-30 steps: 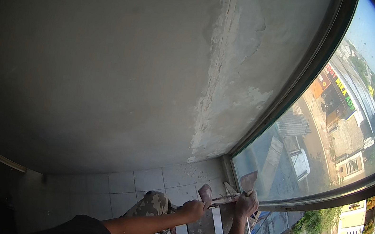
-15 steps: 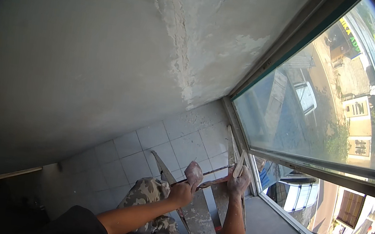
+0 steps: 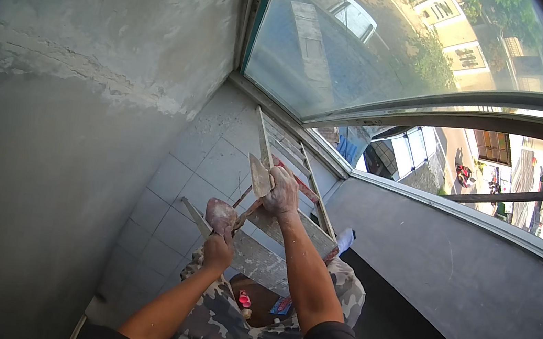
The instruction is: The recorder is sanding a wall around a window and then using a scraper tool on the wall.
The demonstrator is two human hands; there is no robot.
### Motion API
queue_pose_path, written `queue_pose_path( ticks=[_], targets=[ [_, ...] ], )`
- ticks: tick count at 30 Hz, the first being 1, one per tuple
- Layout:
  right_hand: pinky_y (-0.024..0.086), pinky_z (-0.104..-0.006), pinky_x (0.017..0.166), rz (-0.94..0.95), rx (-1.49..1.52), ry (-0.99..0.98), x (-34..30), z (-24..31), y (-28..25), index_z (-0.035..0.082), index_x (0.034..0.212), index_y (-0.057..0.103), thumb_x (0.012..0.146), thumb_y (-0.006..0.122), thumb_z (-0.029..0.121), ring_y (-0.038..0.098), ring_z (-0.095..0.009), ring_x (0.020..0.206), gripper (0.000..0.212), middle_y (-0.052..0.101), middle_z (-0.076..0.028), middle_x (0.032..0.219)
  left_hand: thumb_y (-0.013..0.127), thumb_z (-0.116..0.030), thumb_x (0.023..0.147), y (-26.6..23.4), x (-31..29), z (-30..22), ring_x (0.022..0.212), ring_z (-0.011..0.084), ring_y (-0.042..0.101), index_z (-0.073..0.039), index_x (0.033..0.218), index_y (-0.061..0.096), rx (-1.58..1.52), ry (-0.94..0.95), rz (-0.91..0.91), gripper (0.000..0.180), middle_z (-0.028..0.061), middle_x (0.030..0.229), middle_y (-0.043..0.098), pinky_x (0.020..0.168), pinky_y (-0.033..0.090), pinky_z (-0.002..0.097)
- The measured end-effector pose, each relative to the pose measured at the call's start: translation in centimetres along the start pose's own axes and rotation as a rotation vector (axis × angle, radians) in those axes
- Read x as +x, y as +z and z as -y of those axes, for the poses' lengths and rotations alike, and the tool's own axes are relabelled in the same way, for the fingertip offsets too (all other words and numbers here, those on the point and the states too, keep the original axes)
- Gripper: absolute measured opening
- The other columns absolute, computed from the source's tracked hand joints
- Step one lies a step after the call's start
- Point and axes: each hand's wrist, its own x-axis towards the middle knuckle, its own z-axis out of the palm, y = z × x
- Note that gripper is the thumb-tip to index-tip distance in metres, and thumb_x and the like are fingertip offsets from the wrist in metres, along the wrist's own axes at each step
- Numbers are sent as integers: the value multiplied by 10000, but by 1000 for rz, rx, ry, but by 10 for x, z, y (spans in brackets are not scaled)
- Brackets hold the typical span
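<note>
Plastered wall, window upper right | right hand closed on trowel | left hand grips second trowel | stiff, light, plaster-slick; hold by handles.

Above a ladder, the left hand holds a plaster-caked trowel while the right hand grips another trowel.

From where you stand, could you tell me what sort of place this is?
Probably an upper-floor room being plastered: a patchy grey plastered wall, a large window overlooking a street below, and a plaster-spattered ladder on the tiled floor.
</note>
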Motion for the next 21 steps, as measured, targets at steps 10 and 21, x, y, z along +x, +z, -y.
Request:
queue_pose_path(
  ticks=[10, 21],
  targets=[
    [489, -487, 803, 29, 106, 11, 8, -3, 0, 60, 856, 604, 812, 632, 247, 610, -414, 936, 195, 629, -191, 881, 401, -354, 1060, -9, 6, -11, 688, 550, 602, 128, 687, 633, 6, -62, 80, 652, 356, 662, 584, 638, 458, 581],
    [470, -468, 779, 158, 149, -25, 10, -7, -7, 39, 893, 602, 844, 596, 230, 591, -428, 932, 197, 615, -206, 898, 451, -361, 1034, 7, 4, -1, 655, 490, 647, 70, 649, 666, 62, -35, 35, 617, 315, 654, 619, 634, 514, 549]
  ],
)
